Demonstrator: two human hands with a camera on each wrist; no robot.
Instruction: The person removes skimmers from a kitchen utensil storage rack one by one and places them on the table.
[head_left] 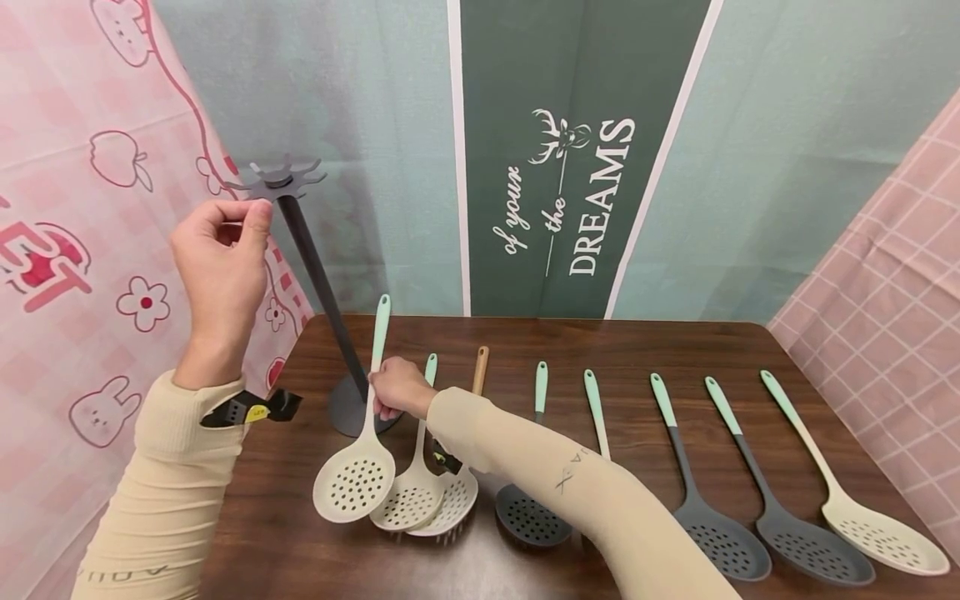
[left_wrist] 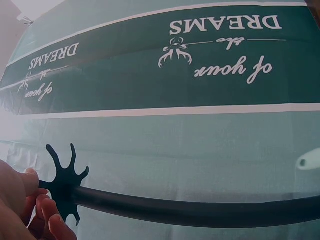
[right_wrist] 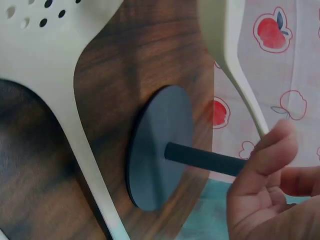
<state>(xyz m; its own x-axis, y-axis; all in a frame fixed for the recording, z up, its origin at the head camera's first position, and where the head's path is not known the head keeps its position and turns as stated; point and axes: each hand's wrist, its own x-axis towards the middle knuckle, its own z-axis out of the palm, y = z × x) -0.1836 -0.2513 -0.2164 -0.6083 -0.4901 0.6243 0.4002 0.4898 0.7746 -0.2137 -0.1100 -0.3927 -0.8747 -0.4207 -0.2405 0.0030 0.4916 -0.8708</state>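
Note:
At the upper left, my left hand (head_left: 225,267) pinches one hook of a dark grey utensil stand (head_left: 318,271) between thumb and fingers; the left wrist view shows the stand's hooked top (left_wrist: 64,189) beside the fingertips. My right hand (head_left: 401,385) grips a cream skimmer (head_left: 354,483) by the neck below its mint handle, in front of the stand's pole. The skimmer is raised, handle up, its perforated bowl hanging downward. In the right wrist view, the stand's round base (right_wrist: 160,150) rests on the wood, and the skimmer's neck (right_wrist: 245,95) rises from the fingers.
Right of the held skimmer lie a mint-handled cream skimmer (head_left: 408,500) and a wooden-handled one (head_left: 457,504), overlapping. Further right on the brown table (head_left: 600,337) are several grey and cream skimmers, one partly behind my right forearm. Patterned cloths hang behind and at both sides.

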